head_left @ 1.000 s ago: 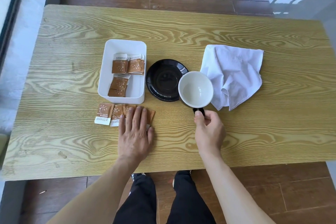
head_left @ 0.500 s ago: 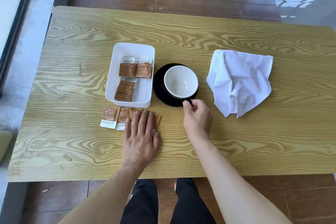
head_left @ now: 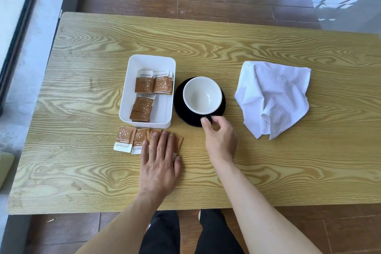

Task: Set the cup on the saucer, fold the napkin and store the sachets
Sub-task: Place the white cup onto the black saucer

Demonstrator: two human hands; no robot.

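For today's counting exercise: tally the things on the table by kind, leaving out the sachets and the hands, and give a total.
cup: 1
saucer: 1
napkin: 1
white box: 1
Total: 4

right hand (head_left: 219,140) pinches the cup (head_left: 202,95) handle on the saucer (head_left: 179,109).

I look down on a wood-grain tabletop (head_left: 268,171). A white tray (head_left: 162,117) sits left of centre, a black saucer (head_left: 181,109) just right of it, a crumpled white napkin (head_left: 274,99) farther right, well apart. Brown sachets (head_left: 124,139) lie in a row near the tray's near edge.
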